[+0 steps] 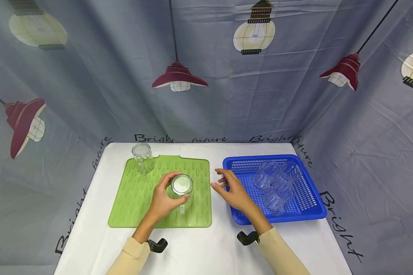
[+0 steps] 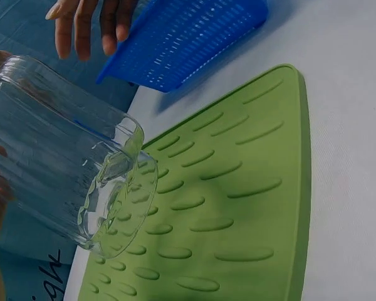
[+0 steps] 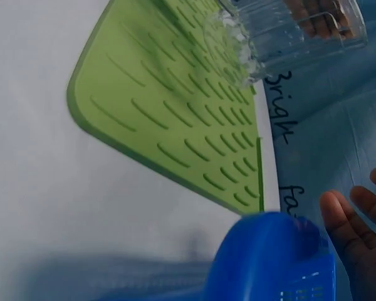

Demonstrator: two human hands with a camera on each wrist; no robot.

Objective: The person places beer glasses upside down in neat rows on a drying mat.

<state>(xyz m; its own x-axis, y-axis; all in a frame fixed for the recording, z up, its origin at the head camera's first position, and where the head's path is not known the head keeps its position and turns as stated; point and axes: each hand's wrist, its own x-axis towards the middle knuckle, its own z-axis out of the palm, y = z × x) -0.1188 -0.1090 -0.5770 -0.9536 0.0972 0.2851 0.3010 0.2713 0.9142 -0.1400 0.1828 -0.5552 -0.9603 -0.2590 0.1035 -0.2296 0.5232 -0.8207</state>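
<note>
My left hand (image 1: 166,196) grips a clear glass mug (image 1: 182,185) between thumb and fingers, with the mug's handle on the side toward me. In the left wrist view the mug (image 2: 69,157) is held over the green ridged mat (image 2: 250,207); whether it touches the mat I cannot tell. My right hand (image 1: 234,193) holds nothing, its fingers loosely bent, at the left edge of the blue basket (image 1: 278,220). In the right wrist view that hand (image 3: 363,241) shows beside the blurred basket rim (image 3: 263,251).
A second clear glass mug (image 1: 143,158) stands at the mat's far left corner. Several clear glass pieces (image 1: 277,185) lie together in the basket. A white cloth (image 1: 206,248) covers the table, and a grey-blue curtain (image 1: 206,110) with printed lamps hangs around it.
</note>
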